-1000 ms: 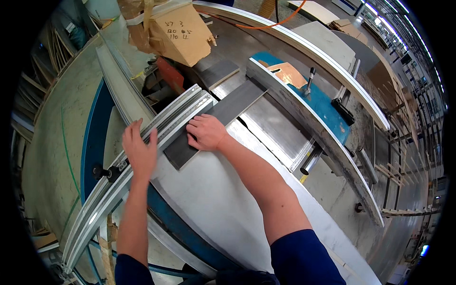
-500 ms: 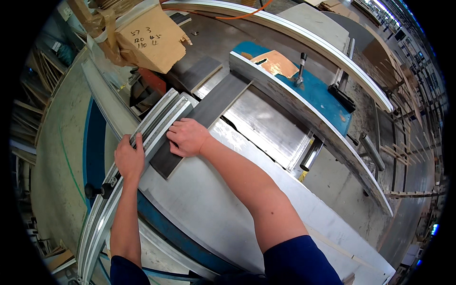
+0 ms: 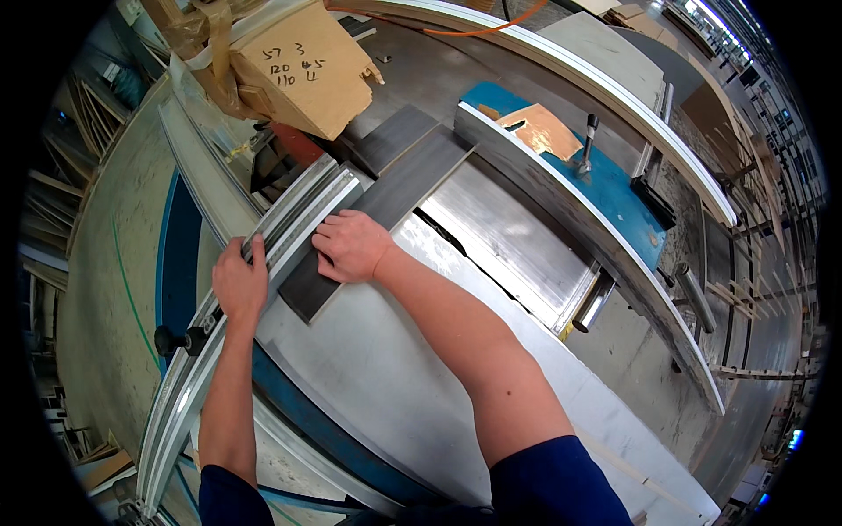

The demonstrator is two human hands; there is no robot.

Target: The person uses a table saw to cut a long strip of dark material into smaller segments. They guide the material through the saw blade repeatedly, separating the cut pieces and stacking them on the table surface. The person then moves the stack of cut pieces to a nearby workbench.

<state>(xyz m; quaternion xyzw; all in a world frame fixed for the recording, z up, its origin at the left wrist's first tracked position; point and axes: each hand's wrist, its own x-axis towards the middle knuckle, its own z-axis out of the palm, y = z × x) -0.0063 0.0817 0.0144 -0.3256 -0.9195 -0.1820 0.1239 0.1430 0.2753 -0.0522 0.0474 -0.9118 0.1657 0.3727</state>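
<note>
My left hand grips the long silver metal fence at the left, thumb up along its top and fingers over its far side. Beside it my right hand presses on a dark grey board, fingers curled over its edge close to the fence. The board lies flat across the pale metal machine table, its left end against the fence. A second dark grey board piece lies against its far edge. The undersides of both hands are hidden.
A long metal rail runs beyond the board's right end, with a blue plate and black-handled lever behind it. A cardboard box hangs over the far left. A black knob sticks out from the fence. An orange hose crosses the back.
The fence, board and both hands have shifted together a little away and leftward against the machine. The gap between the board and the second dark piece has closed.
</note>
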